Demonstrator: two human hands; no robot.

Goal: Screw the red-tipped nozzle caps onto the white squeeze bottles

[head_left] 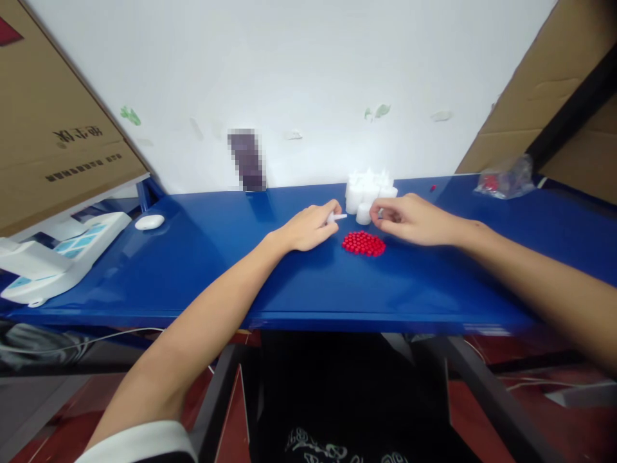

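My left hand (310, 227) is closed around a white nozzle piece (340, 217), its narrow tip sticking out to the right between thumb and fingers. How far the piece extends inside the palm is hidden. My right hand (413, 218) has its fingertips curled in a pinch at the right side of a short white round container (363, 214); what sits between them, if anything, cannot be made out. In front of both hands lies a flat pile of small red pieces (364, 244). Behind the short container stand several white bottles with pointed tips (355, 196).
A blue table (193, 257) runs along the white wall. On the left are a white device with light-blue keys (80, 241) and a small white case (149, 222). A dark pixelated object (248, 161) leans on the wall. At right lie a clear bag (506, 180) and one stray red piece (432, 188).
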